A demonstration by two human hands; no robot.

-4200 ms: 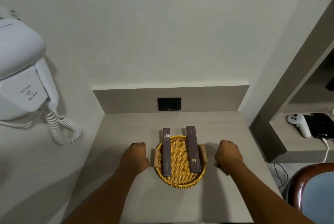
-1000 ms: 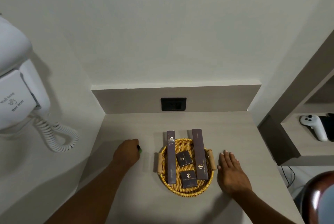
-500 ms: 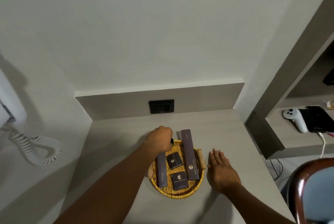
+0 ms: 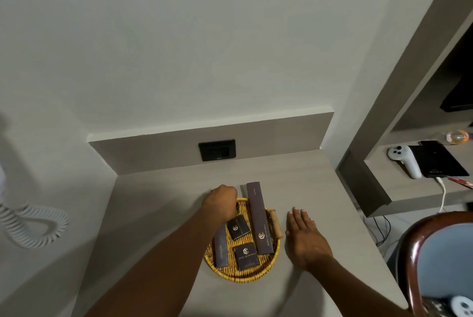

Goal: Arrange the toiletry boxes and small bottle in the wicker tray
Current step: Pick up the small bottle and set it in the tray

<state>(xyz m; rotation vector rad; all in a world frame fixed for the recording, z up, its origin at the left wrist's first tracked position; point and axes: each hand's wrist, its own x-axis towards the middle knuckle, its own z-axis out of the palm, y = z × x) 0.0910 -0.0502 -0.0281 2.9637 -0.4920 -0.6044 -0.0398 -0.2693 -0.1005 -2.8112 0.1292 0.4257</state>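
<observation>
A round wicker tray [image 4: 239, 274] sits on the grey counter. It holds two long dark boxes, one on the left [image 4: 221, 247] and one on the right [image 4: 259, 217], and two small square dark boxes [image 4: 238, 228] [image 4: 246, 256] between them. My left hand [image 4: 221, 201] is a fist over the tray's far left part, closed on a small dark bottle [image 4: 236, 208] that barely shows below the fingers. My right hand [image 4: 304, 237] lies flat, fingers apart, on the counter just right of the tray.
A black wall socket [image 4: 217, 150] is behind the tray. A coiled white cord [image 4: 30, 224] hangs at the left. A side shelf at the right holds a white controller [image 4: 404, 160] and a black device [image 4: 440, 158]. A chair [image 4: 440, 260] stands at the lower right.
Two small boxes came into the tray since the oldest frame. In the last second my left hand travelled from the counter at the left to over the tray's far part, bottle in it.
</observation>
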